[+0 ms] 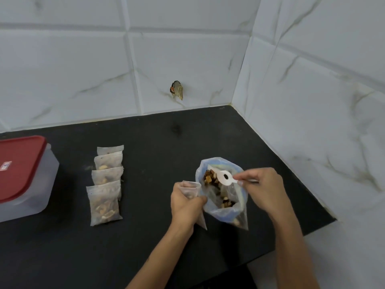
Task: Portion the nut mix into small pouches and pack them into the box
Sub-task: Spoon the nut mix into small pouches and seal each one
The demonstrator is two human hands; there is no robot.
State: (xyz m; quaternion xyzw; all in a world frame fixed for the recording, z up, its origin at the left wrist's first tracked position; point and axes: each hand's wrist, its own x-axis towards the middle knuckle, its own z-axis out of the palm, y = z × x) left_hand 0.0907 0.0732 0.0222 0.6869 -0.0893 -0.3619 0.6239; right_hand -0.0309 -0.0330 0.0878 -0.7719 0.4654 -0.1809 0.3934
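Observation:
A large clear bag of nut mix [224,202] stands open on the black counter [145,247]. My right hand [263,187] pinches the handle of a white plastic spoon [225,177] whose bowl is over the bag's mouth. My left hand [185,203] grips a small clear pouch [191,187], held open just left of the bag. Several filled pouches [105,184] lie in an overlapping row to the left. A translucent box with a red lid [20,174] sits at the far left, lid on.
White tiled walls meet at a corner behind and to the right of the counter. A small chipped hole [177,93] marks the back wall. The counter's right edge runs diagonally close to my right arm.

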